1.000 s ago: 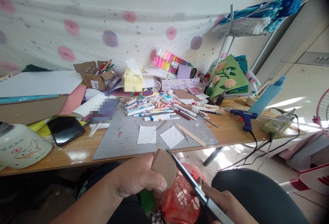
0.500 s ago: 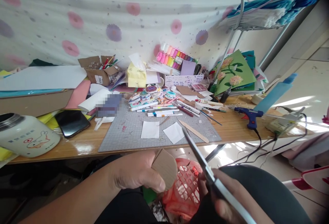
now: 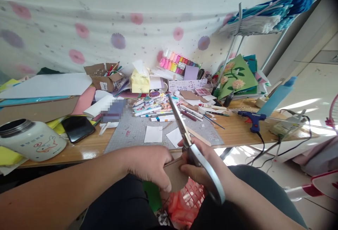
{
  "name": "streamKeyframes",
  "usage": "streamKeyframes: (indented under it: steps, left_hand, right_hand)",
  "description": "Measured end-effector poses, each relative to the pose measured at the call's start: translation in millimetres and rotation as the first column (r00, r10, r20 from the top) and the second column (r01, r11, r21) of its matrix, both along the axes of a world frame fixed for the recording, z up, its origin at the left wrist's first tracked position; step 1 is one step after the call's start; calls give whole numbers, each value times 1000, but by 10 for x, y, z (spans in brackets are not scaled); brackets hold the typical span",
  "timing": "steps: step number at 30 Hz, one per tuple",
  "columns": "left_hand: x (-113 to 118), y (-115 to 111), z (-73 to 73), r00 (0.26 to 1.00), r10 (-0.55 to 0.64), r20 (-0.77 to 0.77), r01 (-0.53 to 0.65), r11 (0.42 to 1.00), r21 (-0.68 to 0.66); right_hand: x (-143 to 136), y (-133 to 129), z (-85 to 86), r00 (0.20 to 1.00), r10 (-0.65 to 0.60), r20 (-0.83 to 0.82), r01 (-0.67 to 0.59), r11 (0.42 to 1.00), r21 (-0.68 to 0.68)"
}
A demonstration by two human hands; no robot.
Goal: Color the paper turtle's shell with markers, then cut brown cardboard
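Note:
My left hand (image 3: 151, 165) is closed on a piece of brown cardboard (image 3: 176, 175), thumb on its near face, over my lap. In my right hand (image 3: 203, 163) are large metal scissors (image 3: 182, 126), blades pointing up and away over the desk. The fingertips of my right hand also touch the upper right part of the cardboard. Beyond the hands, two white paper squares (image 3: 153, 134) lie on the grey cutting mat (image 3: 126, 128), the right one partly behind the scissors, with a wooden stick (image 3: 200, 136) beside it.
A red basket (image 3: 188, 198) stands below my hands. Markers (image 3: 163, 117) and paper cutouts (image 3: 148, 101) lie at the mat's back. A phone (image 3: 77, 128) and a wide-mouthed bottle (image 3: 33, 140) are at the left, a blue glue gun (image 3: 253, 119) at the right.
My right hand has moved up and left with the scissors, and its fingers now meet the cardboard. The blades point more upward. The camera view has shifted slightly.

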State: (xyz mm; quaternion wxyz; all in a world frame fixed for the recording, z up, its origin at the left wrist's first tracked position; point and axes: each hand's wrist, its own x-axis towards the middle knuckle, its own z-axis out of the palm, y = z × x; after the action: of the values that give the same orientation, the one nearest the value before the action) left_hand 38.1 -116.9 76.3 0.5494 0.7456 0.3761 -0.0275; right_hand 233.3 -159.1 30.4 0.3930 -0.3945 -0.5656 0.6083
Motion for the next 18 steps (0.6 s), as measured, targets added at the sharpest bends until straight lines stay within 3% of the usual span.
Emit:
streamKeyframes:
  steps: [3,5,6,8,11,13,15,18]
  left_hand:
    - [-64,-7,-53,960,183,211,-201,977,68]
    - [-24,-99,-187,893,277,354,-314,948,53]
    - [30,-169,-279,797,360,486,-366,927,-87]
    - [196,-333,-477,629,490,604,-388,871,-302]
    - [501,-548,-679,373,701,608,-531,699,-480]
    - [643,-616,-714,255,778,574,-621,587,-519]
    - [678,-617,-701,222,791,570,-666,550,-504]
    - [546,-537,-658,247,750,614,-691,580,-432]
  right_hand:
    - [59,15,0,988,-132,-83,135,990,35]
    - [79,24,0,968,-205,-142,219,971,92]
    - [76,26,-6,958,-229,-173,251,961,118]
    - [44,24,-31,936,-271,-224,305,942,136]
    - [-34,14,-99,914,-347,-210,375,920,114]
    - [-64,10,-154,916,-366,-161,385,917,106]
    - [-56,0,-206,926,-353,-133,368,923,111]
    - [19,-61,-272,945,-290,-151,307,945,110]
